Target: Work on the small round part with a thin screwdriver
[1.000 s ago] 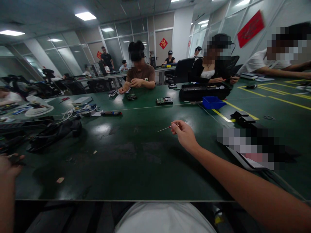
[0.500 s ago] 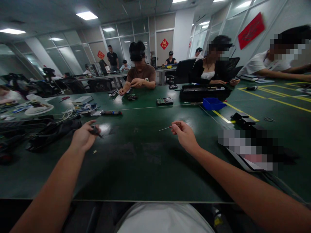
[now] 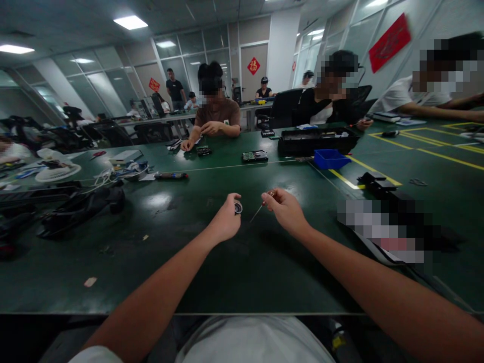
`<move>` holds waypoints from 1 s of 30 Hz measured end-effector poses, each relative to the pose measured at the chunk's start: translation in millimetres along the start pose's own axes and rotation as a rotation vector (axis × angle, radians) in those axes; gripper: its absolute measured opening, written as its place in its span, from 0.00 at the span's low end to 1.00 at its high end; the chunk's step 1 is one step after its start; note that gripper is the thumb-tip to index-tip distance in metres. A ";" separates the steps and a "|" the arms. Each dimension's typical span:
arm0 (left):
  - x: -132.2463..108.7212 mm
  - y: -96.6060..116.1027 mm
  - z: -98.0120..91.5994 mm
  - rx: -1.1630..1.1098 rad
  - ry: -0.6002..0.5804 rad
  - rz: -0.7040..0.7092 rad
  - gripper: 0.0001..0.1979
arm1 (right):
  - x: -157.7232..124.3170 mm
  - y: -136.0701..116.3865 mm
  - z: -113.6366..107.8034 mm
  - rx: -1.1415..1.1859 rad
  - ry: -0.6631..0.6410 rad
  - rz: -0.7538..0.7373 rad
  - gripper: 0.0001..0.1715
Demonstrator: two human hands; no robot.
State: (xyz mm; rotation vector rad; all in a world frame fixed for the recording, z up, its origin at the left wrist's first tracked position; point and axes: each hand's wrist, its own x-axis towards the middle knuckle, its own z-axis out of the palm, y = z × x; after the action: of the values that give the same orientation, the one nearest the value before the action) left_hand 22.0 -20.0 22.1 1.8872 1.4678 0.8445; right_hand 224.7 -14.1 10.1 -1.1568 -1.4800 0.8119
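Observation:
My left hand [image 3: 226,219] is closed around a small round part [image 3: 238,206] with a pale rim and a dark centre; its exact kind is unclear. Opposite it, my right hand [image 3: 285,207] pinches a thin screwdriver [image 3: 256,213] by its reddish handle. The slim metal shaft slants down and left towards my left hand, with a gap between its tip and the round part. Both hands hover above the green tabletop [image 3: 227,282], a short distance apart.
Beyond my hands lie a circuit-board device [image 3: 254,157], a blue bin [image 3: 331,160] and a long black tray [image 3: 297,146]. Black gear [image 3: 83,212], a pen-like tool [image 3: 171,176] and cables occupy the left. Papers [image 3: 378,229] lie right. Several people sit around.
My left hand has swung right from the left side of the table, carrying the small part close to my right hand. The screwdriver now points more steeply downward.

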 end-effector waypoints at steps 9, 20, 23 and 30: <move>-6.2 -17.3 3.4 0.031 -0.034 0.198 0.19 | -2.8 -10.8 -0.9 0.213 0.027 -0.054 0.12; -1.7 -24.6 1.6 -0.069 0.029 0.159 0.20 | -4.3 -10.4 -0.2 0.102 0.060 -0.079 0.14; -2.0 -24.5 1.2 -0.071 0.025 0.150 0.21 | -3.9 -11.1 -0.9 0.077 0.064 -0.077 0.15; -2.9 -25.8 0.9 -0.040 0.013 0.174 0.21 | -0.2 -6.3 -0.1 0.111 0.071 0.002 0.17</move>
State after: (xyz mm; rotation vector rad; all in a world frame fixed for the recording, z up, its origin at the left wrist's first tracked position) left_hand 6.7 -17.4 1.1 2.0035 1.2984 0.9605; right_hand 223.3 -16.2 15.8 -1.0935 -1.3590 0.8361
